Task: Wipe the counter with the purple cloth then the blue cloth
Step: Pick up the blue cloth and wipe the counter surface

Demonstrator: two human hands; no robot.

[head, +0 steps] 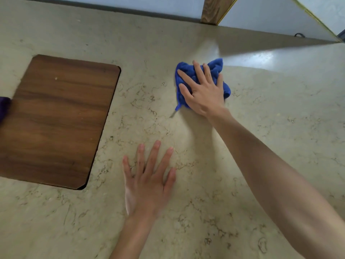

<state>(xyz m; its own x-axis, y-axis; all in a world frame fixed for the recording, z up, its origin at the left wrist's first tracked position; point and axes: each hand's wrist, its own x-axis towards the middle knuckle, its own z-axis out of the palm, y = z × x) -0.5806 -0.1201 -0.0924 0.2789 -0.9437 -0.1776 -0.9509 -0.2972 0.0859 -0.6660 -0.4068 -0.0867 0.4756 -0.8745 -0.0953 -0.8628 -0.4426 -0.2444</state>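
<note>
A crumpled blue cloth (216,69) lies on the beige marbled counter (261,128), right of centre. My right hand (202,90) presses flat on top of it, fingers spread and pointing away from me. My left hand (149,176) rests palm down on the bare counter nearer to me, fingers apart, holding nothing. A bit of the purple cloth (3,109) shows at the far left edge, mostly cut off by the frame.
A dark wooden board (56,118) is set flush into the counter on the left. A wooden post (214,9) stands against the white back wall. A slanted white panel runs along the far right.
</note>
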